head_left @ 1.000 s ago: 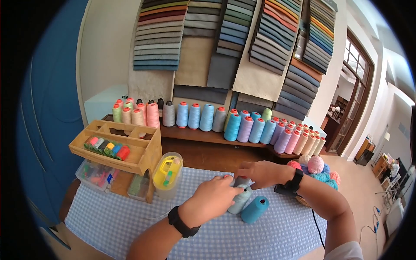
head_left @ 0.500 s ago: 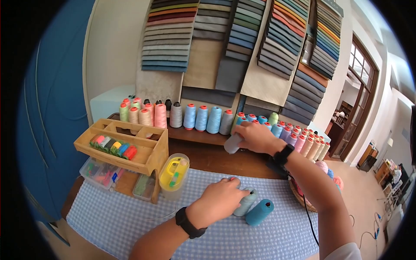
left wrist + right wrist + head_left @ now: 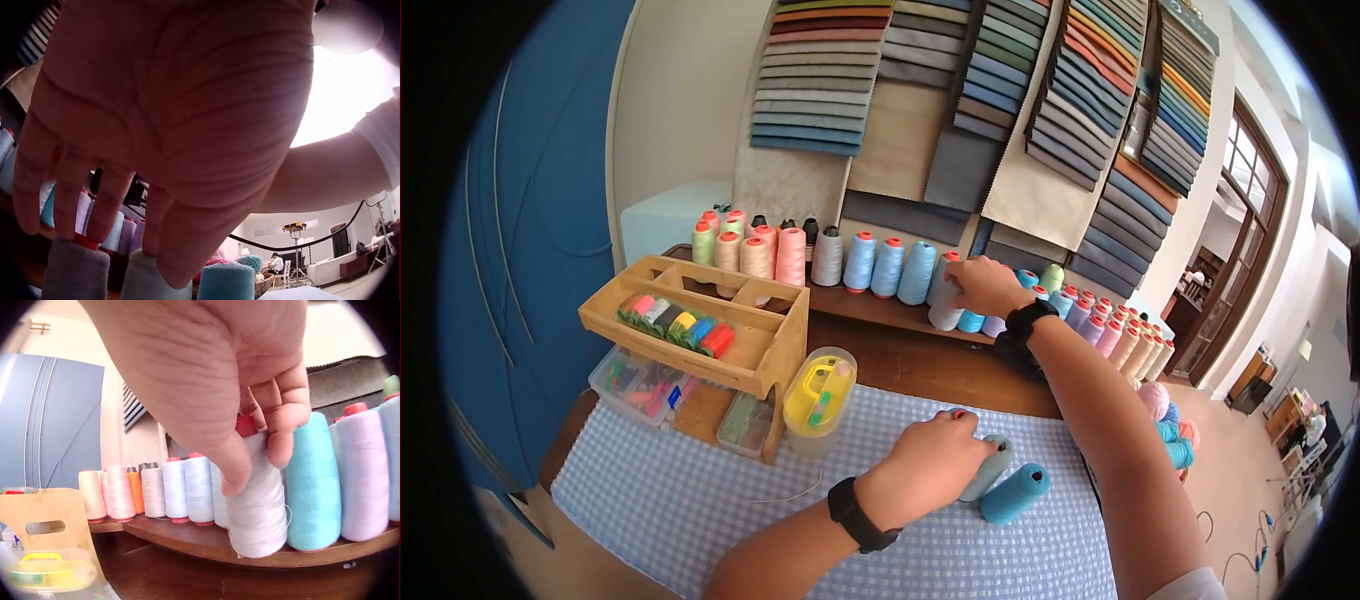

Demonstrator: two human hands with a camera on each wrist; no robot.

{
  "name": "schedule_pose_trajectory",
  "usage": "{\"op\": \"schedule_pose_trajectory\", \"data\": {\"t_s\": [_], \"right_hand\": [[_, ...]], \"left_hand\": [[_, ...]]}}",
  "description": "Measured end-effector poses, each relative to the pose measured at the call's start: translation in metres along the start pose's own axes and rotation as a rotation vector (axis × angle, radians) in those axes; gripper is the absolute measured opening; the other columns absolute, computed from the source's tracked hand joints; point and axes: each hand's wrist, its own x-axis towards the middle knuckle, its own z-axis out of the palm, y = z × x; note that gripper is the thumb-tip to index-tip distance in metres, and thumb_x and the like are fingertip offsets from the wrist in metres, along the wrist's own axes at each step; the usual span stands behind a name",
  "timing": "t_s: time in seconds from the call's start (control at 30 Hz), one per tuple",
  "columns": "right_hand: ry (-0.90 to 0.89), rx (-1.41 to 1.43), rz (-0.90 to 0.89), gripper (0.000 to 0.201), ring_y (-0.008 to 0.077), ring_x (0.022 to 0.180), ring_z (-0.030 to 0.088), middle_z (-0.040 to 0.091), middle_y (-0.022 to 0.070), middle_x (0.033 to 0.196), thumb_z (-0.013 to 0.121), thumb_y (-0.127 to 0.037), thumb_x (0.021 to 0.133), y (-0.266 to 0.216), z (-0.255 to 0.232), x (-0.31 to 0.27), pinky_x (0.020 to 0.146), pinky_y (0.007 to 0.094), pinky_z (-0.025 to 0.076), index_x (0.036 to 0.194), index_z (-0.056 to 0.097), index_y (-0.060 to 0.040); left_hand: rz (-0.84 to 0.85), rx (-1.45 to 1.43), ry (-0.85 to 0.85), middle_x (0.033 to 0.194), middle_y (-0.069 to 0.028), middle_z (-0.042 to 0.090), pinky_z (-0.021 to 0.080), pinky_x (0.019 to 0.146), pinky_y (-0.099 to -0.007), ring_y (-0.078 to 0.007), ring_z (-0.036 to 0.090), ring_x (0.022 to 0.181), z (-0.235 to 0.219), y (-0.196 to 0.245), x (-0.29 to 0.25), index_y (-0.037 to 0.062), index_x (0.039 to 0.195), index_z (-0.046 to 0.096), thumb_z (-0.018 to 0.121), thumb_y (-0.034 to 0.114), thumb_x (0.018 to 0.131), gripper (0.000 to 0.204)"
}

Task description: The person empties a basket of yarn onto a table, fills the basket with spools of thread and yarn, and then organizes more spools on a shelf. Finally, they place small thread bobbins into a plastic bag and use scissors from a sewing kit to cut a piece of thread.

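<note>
My right hand (image 3: 990,285) holds a pale grey thread cone (image 3: 257,519) by its red-tipped top, thumb on one side and fingers on the other. The cone is upright at the front of the shelf, beside a turquoise cone (image 3: 314,487). Down on the table, my left hand (image 3: 925,460) has its thumb and index finger at the top of a pale grey-green thread cone (image 3: 153,281). Its other fingers reach the red tip of a grey thread cone (image 3: 75,275), mostly hidden in the head view. A teal cone (image 3: 1015,495) stands just right of them.
Rows of thread cones line the wooden shelf (image 3: 870,310). A wooden organizer (image 3: 750,345) and a clear box with a yellow tray (image 3: 820,395) stand left on the checked cloth (image 3: 730,515). Yarn balls (image 3: 1175,440) sit at right, fabric samples (image 3: 815,90) hang behind.
My right hand has carried the pale grey cone from beside the left hand up and back to the shelf. My left hand stays at the cones on the table.
</note>
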Motion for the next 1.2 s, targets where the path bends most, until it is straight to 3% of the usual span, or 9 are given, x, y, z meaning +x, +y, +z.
{"op": "schedule_pose_trajectory", "data": {"t_s": [0.43, 0.53, 0.6, 0.63, 0.7, 0.93, 1.2], "right_hand": [[-0.013, -0.049, 0.015, 0.037, 0.0346, 0.097, 0.07, 0.074, 0.0139, 0.097, 0.084, -0.023, 0.077, -0.002, 0.01, 0.017, 0.083, 0.0451, 0.056, 0.108, 0.07, -0.0072], [0.037, -0.085, 0.118, 0.038, 0.0361, 0.097, 0.07, 0.073, 0.0148, 0.097, 0.085, -0.024, 0.077, -0.008, 0.01, 0.016, 0.083, 0.0456, 0.056, 0.107, 0.069, -0.0071], [0.037, -0.059, 0.111, 0.042, 0.0366, 0.105, 0.069, 0.07, 0.0197, 0.108, 0.086, -0.025, 0.076, -0.003, 0.016, 0.02, 0.083, 0.0449, 0.058, 0.106, 0.067, -0.0025], [0.036, -0.058, 0.112, 0.042, 0.0366, 0.105, 0.069, 0.07, 0.0197, 0.108, 0.086, -0.025, 0.076, -0.002, 0.019, 0.019, 0.083, 0.0449, 0.058, 0.106, 0.067, -0.0025], [0.209, -0.1, 0.044, 0.042, 0.0365, 0.102, 0.069, 0.067, 0.0169, 0.11, 0.088, -0.021, 0.073, -0.001, 0.029, 0.015, 0.082, 0.0454, 0.058, 0.104, 0.066, -0.0028], [0.243, -0.057, 0.101, 0.047, 0.0364, 0.104, 0.067, 0.064, 0.0132, 0.114, 0.087, -0.019, 0.071, -0.005, 0.029, 0.011, 0.082, 0.0461, 0.056, 0.109, 0.062, -0.005], [0.252, -0.19, 0.094, 0.044, 0.0349, 0.093, 0.071, 0.072, 0.015, 0.104, 0.081, -0.016, 0.077, -0.004, 0.04, 0.011, 0.074, 0.0449, 0.057, 0.115, 0.063, -0.0053]], "left_hand": [[-0.013, -0.01, -0.019, 0.113, -0.016, 0.059, 0.057, 0.088, -0.0425, -0.0332, 0.063, 0.109, 0.001, -0.001, 0.002, 0.0141, 0.13, 0.066, 0.072, 0.015, 0.086, 0.044], [-0.026, -0.007, -0.038, 0.113, -0.0161, 0.059, 0.057, 0.088, -0.0427, -0.0332, 0.063, 0.109, 0.001, 0.001, 0.003, 0.0138, 0.13, 0.066, 0.072, 0.015, 0.086, 0.044], [-0.031, 0.001, -0.045, 0.113, -0.016, 0.059, 0.057, 0.088, -0.0427, -0.0331, 0.063, 0.109, 0.0, 0.001, 0.003, 0.0138, 0.13, 0.067, 0.072, 0.015, 0.086, 0.044], [-0.03, 0.001, -0.049, 0.113, -0.0158, 0.059, 0.057, 0.087, -0.0427, -0.0331, 0.063, 0.109, -0.002, 0.001, 0.003, 0.0142, 0.13, 0.067, 0.072, 0.015, 0.087, 0.043], [-0.031, 0.001, -0.054, 0.113, -0.0156, 0.059, 0.057, 0.087, -0.0428, -0.033, 0.063, 0.109, -0.002, 0.001, 0.003, 0.0146, 0.129, 0.067, 0.071, 0.015, 0.087, 0.043], [-0.048, -0.001, -0.064, 0.113, -0.0151, 0.059, 0.058, 0.086, -0.0424, -0.0323, 0.062, 0.11, -0.005, 0.004, 0.003, 0.0151, 0.128, 0.068, 0.072, 0.015, 0.087, 0.042], [-0.038, 0.002, -0.056, 0.113, -0.0146, 0.059, 0.058, 0.085, -0.0416, -0.0316, 0.062, 0.109, -0.005, 0.004, 0.002, 0.014, 0.128, 0.068, 0.072, 0.015, 0.086, 0.042]]}}
